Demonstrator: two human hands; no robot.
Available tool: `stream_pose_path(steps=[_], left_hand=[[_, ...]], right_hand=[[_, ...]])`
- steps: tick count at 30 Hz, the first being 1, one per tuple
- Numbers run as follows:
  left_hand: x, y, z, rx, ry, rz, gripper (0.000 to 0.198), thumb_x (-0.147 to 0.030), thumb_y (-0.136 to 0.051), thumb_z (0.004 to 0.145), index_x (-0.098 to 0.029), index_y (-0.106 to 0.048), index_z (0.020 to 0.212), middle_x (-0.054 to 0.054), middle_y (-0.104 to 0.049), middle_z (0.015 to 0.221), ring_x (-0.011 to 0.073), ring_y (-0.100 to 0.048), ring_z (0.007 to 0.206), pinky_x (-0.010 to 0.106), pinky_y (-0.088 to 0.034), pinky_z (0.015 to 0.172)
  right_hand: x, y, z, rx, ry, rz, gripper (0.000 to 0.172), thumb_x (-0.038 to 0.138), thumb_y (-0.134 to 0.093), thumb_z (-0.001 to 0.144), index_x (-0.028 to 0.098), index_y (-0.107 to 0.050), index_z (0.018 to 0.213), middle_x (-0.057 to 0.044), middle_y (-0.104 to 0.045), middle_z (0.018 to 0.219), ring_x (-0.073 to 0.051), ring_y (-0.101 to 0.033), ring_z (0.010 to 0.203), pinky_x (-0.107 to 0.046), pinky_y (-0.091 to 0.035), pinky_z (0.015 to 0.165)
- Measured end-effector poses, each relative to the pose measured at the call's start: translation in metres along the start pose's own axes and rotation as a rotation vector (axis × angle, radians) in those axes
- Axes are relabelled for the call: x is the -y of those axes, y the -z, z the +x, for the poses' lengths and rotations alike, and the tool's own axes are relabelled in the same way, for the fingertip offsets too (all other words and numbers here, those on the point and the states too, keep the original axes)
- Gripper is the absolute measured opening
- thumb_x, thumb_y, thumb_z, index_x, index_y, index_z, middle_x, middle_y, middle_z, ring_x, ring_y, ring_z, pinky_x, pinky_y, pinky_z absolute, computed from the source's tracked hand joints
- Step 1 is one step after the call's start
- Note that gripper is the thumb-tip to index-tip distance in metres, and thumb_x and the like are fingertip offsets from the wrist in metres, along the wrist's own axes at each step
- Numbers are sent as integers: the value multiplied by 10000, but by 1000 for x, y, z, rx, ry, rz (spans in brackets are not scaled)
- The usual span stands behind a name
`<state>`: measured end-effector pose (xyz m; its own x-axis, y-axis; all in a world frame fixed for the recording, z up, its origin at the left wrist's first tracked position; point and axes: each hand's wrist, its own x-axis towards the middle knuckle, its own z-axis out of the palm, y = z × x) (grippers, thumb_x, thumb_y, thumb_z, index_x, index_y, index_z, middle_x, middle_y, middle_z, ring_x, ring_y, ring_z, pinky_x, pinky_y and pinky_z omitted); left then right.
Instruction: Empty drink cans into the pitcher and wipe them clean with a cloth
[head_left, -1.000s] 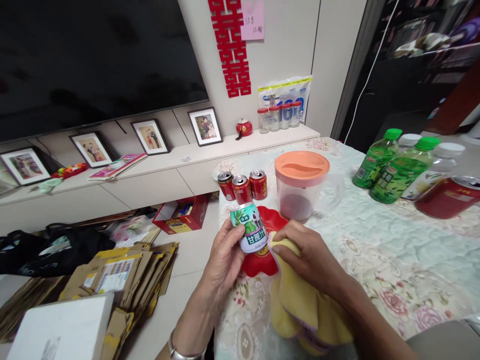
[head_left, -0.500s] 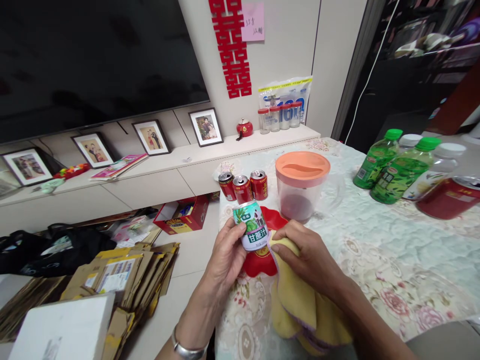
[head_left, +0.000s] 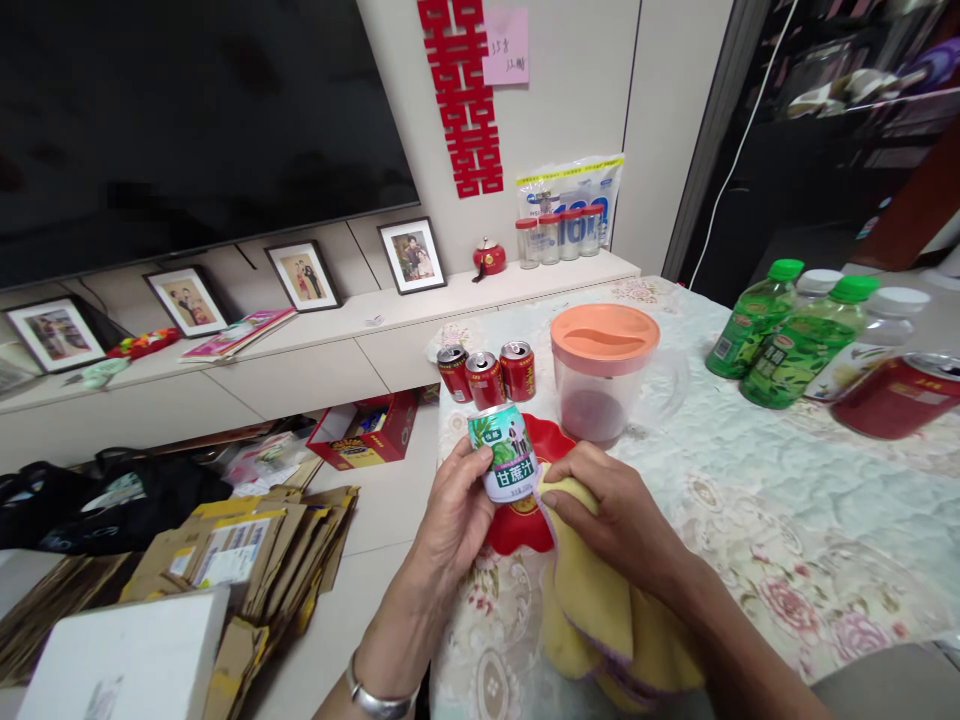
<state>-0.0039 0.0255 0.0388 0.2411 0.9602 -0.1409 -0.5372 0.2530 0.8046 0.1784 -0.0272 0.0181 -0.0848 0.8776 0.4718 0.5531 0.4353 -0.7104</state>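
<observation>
A green and white drink can (head_left: 504, 455) is gripped in my left hand (head_left: 454, 500), label facing me, slightly tilted above a red scalloped dish (head_left: 525, 525). My right hand (head_left: 607, 500) pinches a yellow cloth (head_left: 592, 580) with purple edging, its upper end against the can's right side. The rest of the cloth hangs down over the table's near edge. Behind the can stand three red cans (head_left: 485, 378), upright in a group. A clear plastic pitcher (head_left: 600, 385) with an orange lid is just behind my right hand, with something dark low inside.
Several green-labelled and white-capped bottles (head_left: 802, 350) and a larger red can (head_left: 900, 395) stand at the table's right. A flowered cloth (head_left: 795, 540) covers the table. Flattened cardboard (head_left: 232, 545), a white box (head_left: 124, 655) and a red carton (head_left: 367, 430) are on the floor at left.
The can in my left hand has turned and shifted very slightly. My right hand keeps its hold on the cloth, and everything else stays in place.
</observation>
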Motion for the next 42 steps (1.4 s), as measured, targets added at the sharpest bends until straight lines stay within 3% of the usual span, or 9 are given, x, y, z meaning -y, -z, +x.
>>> stream_pose_path(steps=[6,17,26,37,42], left_hand=[[3,2,0,1,6,-1,374,-278,-878,747,-147,-740,1069,55,-781,989,220,-731,914,387,-608,931],[3,-1,-3,-14,38,-40,407,-269,-910,698,-149,-771,1062,69,-801,1048,241,-728,991,378,-613,949],[6,-5,-6,46,42,-24,460,-291,-897,729,-152,-742,1139,78,-808,1036,297,-737,1092,396,-599,970],[9,-3,-6,33,45,-45,443,-278,-907,726,-155,-748,1122,63,-799,1029,222,-736,962,348,-607,918],[9,-3,-7,28,44,-43,438,-282,-902,729,-160,-751,1121,66,-799,1040,230,-736,991,351,-598,937]], right_hand=[[2,5,1,-2,18,30,39,246,-662,960,227,-687,936,-7,-689,895,-153,-663,842,-294,-494,764],[-3,7,2,-203,-7,-63,81,272,-648,976,211,-693,1002,-33,-710,951,-163,-693,876,-301,-518,773],[-1,1,3,-202,107,-103,72,190,-659,953,204,-681,1020,-25,-706,951,-155,-695,894,-277,-530,790],[-1,-4,0,-151,148,-73,77,198,-667,953,197,-684,1027,-34,-689,949,-156,-687,888,-280,-541,781],[-1,-3,1,-183,147,-82,75,191,-672,946,203,-683,1019,-28,-696,947,-152,-688,883,-278,-544,784]])
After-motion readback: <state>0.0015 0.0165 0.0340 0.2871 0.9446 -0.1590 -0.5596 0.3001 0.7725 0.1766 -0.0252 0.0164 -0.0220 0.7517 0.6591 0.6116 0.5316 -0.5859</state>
